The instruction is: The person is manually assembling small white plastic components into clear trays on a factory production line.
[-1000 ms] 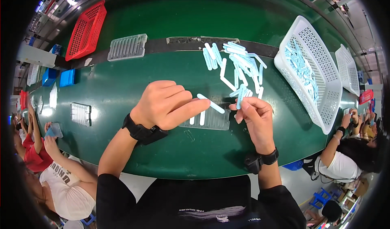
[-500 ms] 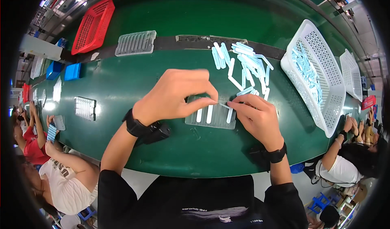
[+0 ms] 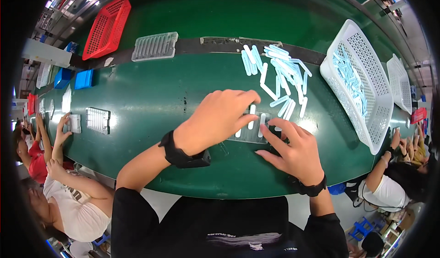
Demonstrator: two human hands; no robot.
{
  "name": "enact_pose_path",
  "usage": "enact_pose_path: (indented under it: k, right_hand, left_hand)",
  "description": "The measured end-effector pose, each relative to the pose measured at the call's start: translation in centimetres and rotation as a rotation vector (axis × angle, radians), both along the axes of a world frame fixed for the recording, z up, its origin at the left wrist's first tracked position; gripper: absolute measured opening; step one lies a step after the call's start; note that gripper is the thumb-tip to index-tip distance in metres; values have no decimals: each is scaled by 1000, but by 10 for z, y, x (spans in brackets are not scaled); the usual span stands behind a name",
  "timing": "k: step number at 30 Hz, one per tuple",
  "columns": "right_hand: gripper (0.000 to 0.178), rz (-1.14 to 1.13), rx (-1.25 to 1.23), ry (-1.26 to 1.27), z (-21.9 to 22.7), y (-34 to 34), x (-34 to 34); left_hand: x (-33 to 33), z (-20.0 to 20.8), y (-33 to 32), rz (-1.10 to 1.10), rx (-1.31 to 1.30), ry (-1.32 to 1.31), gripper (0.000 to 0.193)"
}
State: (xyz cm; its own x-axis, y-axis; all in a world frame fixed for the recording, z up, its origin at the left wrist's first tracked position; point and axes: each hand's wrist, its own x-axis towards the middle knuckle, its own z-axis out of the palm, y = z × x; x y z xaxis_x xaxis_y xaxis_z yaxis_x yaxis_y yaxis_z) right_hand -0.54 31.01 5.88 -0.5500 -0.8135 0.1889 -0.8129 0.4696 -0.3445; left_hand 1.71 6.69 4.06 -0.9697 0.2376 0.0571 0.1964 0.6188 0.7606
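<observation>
A clear ribbed plastic tray (image 3: 250, 137) lies on the green table in front of me, partly covered by both hands. Several short white sticks (image 3: 262, 124) with rounded ends sit in its grooves. My left hand (image 3: 213, 118) reaches over the tray's left side. Its thumb crosses one stick, and the index finger curves beyond that stick's far end, with a gap between them. At the tray's right end, my right hand (image 3: 295, 150) has its thumb and index finger apart, the index tip beside a stick. Neither hand visibly grips a stick.
Loose pale blue and white sticks (image 3: 286, 72) lie beyond the tray. A white basket (image 3: 380, 91) of sticks stands right. Further left are clear trays (image 3: 155, 46), a red basket (image 3: 86, 47) and blue boxes (image 3: 84, 79). Co-workers (image 3: 75, 207) sit on both sides.
Both hands have moved apart from their near-touching fingertips, and the tray has shifted right. A co-worker on the left has moved a hand onto a clear tray at the table.
</observation>
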Motion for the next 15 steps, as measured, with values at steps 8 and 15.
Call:
enact_pose_path:
  k: [8, 15]
  right_hand:
    - [27, 72, -45, 142, -13, -2, -1]
    - [13, 165, -122, 94, -10, -5, -10]
  left_hand:
    - [46, -2, 0, -139, -478, 314, 37]
    - [53, 10, -2, -221, -735, 345, 35]
